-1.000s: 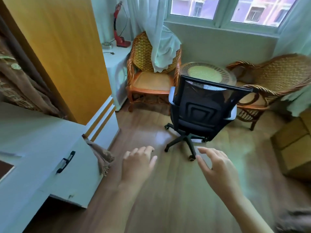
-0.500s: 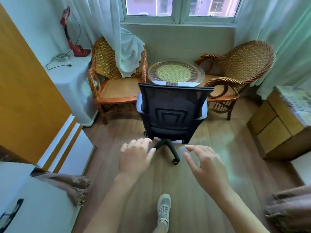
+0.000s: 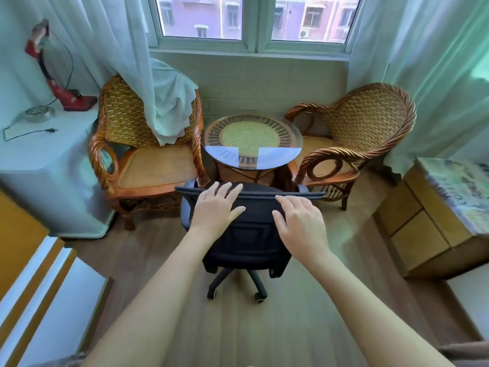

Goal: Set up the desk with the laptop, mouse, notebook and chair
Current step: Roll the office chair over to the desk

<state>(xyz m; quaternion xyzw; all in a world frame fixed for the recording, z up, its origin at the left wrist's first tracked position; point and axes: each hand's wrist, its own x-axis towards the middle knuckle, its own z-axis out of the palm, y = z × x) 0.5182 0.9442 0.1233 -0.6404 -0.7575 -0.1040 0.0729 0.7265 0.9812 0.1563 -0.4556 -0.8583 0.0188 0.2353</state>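
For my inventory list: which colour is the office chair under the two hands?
Black; the office chair shows best in the head view.

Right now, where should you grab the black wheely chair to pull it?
Probably the top edge of the black office chair backrest, from behind. Its back faces the person, and that rim forms a wide bar at hand height. The left hand and right hand already lie spread on it; curling the fingers over the rim should let its wheels roll.
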